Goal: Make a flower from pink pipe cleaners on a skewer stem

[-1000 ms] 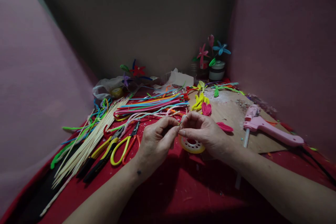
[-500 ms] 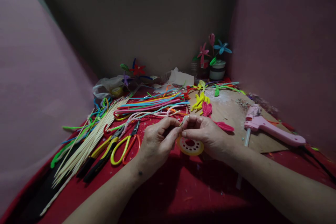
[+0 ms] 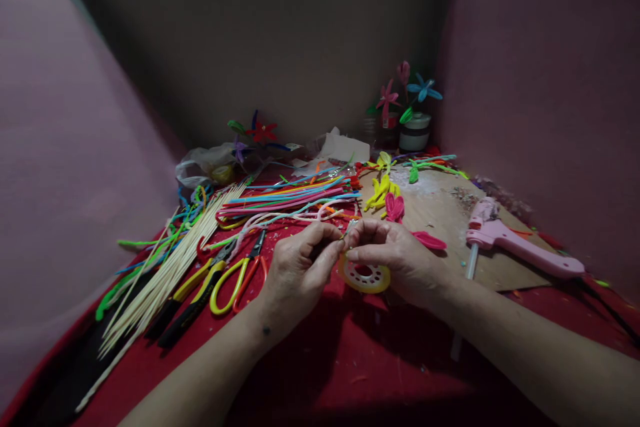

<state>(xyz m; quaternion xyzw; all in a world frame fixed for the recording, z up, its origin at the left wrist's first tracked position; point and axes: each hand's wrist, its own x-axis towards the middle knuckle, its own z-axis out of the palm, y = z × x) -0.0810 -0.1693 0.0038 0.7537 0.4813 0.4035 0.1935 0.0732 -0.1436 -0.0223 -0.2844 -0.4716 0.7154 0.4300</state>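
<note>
My left hand (image 3: pixel 303 267) is closed in a pinch, with thumb and forefinger meeting near the fingertips of my right hand. My right hand (image 3: pixel 395 253) is likewise pinched shut. Between the two sets of fingertips shows a tiny pale, shiny bit, too small to name. A roll of tape (image 3: pixel 351 275) with a yellow rim and a white, holed core sits right below the fingers, partly covered by my right hand. Whether my right hand grips this roll cannot be made out.
Left of my hands lie pliers (image 3: pixel 197 297), scissors (image 3: pixel 240 283) and wooden skewers (image 3: pixel 165 267). Pipe cleaners (image 3: pixel 295 197) stretch behind them. A pink glue gun (image 3: pixel 520 250) rests on cardboard (image 3: pixel 450 240) at right, near yellow pieces (image 3: pixel 379 192) and pink petals (image 3: pixel 395 207). Potted flowers (image 3: pixel 415 130) stand behind.
Both hands stay pinched together in almost the same place. The tape roll has shifted very slightly to the right and up.
</note>
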